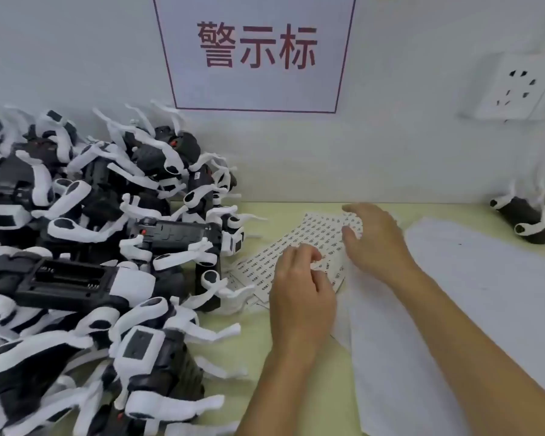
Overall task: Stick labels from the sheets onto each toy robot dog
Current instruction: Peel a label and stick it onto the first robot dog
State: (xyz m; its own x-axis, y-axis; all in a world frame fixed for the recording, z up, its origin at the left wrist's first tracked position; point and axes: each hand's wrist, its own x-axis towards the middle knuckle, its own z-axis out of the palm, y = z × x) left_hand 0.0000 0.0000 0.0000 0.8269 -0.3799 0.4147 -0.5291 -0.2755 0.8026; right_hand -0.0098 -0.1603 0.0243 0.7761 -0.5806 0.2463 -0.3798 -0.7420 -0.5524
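A sheet of small printed labels (309, 240) lies on the pale yellow-green table, with more sheets under it. My left hand (299, 297) rests on the sheet's near part, fingers curled with the tips pinched at a label; whether a label is lifted is too small to tell. My right hand (375, 240) lies flat on the sheet's right side, fingers spread, pressing it down. A big heap of black-and-white toy robot dogs (92, 247) fills the left of the table, many lying belly up. One more toy dog (526, 221) lies alone at the far right.
Blank white paper sheets (472, 297) lie under my right forearm, covering the right of the table (252, 347). Behind stands a white wall with a red-lettered sign (255, 51) and a power socket (513, 89).
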